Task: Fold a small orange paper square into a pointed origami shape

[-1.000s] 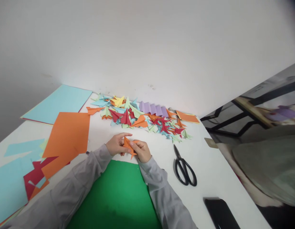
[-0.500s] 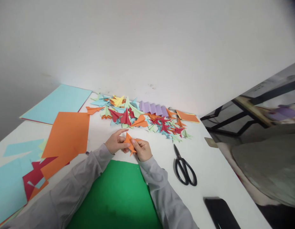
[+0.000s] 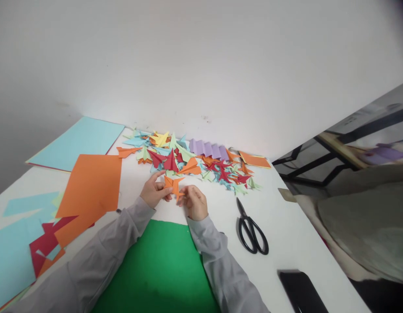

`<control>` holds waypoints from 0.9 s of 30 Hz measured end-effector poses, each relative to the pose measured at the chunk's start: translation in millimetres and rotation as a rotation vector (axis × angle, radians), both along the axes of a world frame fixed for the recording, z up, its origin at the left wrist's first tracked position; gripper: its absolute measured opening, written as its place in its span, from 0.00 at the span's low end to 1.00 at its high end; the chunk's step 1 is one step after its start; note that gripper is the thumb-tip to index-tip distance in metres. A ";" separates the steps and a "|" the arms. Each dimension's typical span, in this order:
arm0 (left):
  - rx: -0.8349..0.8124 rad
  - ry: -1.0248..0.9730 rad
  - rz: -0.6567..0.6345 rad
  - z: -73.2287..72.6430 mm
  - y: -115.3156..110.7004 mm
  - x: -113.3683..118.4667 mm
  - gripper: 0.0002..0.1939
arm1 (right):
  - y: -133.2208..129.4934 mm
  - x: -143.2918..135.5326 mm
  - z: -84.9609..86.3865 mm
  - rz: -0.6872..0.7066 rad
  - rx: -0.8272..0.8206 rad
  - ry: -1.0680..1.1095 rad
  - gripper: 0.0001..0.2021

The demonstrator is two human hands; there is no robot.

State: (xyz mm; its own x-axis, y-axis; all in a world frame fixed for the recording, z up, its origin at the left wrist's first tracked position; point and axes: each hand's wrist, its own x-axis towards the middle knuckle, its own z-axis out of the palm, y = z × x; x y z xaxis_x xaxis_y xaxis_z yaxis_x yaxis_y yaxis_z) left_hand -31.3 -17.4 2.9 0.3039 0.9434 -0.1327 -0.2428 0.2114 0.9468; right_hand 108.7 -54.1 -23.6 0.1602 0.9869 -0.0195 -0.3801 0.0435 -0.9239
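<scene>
Between my two hands is a small orange folded-paper figure (image 3: 173,186) with several pointed tips, held up just over the near side of a pile of folded-paper shapes (image 3: 170,160). My left hand (image 3: 153,191) pinches its left side between thumb and fingers, with the index finger stretched away. At the lower right tip, my right hand (image 3: 196,202) has its fingers curled together at the paper's edge; part of those fingertips is hidden. Below both hands lies a green mat (image 3: 156,265).
Black scissors (image 3: 252,228) lie right of my right forearm, and a black phone (image 3: 301,289) is nearer. Orange sheets (image 3: 93,182), light blue sheets (image 3: 80,141) and red scraps (image 3: 49,239) cover the left side. A purple pleated paper (image 3: 208,148) stands by the wall.
The orange figure has turned and shifted slightly left, now showing spread points. My right thumb has come off its face, and the right fingers have moved to its lower right tip.
</scene>
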 end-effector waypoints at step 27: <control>-0.133 -0.133 0.058 5.0 -0.8 5.4 0.26 | -12.0 -13.7 4.2 -0.064 0.244 -0.641 0.13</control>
State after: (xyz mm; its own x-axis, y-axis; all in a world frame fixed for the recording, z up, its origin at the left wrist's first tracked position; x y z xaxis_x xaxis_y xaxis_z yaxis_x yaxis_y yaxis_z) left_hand -25.9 -18.2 7.9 0.2729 0.9367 -0.2194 -0.3792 0.3143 0.8703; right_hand 95.0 -66.1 -19.3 0.1240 0.9391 0.3204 0.2488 0.2831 -0.9262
